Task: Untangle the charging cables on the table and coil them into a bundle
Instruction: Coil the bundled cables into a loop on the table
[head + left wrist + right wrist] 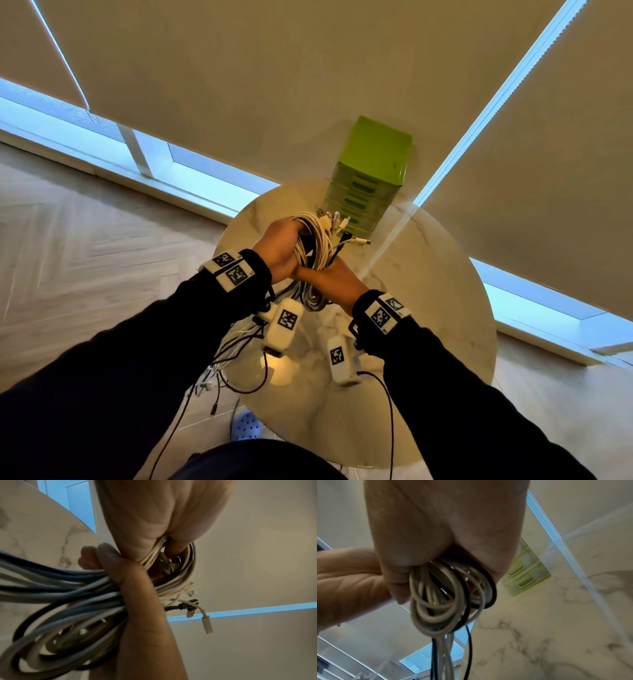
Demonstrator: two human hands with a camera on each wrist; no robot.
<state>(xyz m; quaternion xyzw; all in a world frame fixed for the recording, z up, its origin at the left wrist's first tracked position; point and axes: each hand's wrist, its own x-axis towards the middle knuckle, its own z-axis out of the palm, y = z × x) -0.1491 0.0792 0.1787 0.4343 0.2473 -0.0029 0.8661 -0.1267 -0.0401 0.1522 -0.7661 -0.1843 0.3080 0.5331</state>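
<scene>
Loose white and black tails (236, 346) trail from the person's grip over the near edge of the round marble worktop (428, 308), some dangling past the rim toward the floor, as both hands gather the charging cables (315, 246) into a coil held just above the surface. The right hand (334, 279), nearer the body, has its fingers (397, 582) curled round the lower loops of the coil; in the right wrist view several strands drop straight down from that fist. The left hand (279, 248), just beyond and touching the right, grips the upper part of the coil, its fingers hidden behind the cables in the head view, while a spray of connector ends (337, 221) fans out past it. Behind them, at the far edge of the worktop, stands a green drawer unit (368, 178). The job looks well advanced but unfinished: the hanging tails could snag on the rim or on each other as they are drawn in, and loops held only by finger pressure could spring apart if either grip eases.
</scene>
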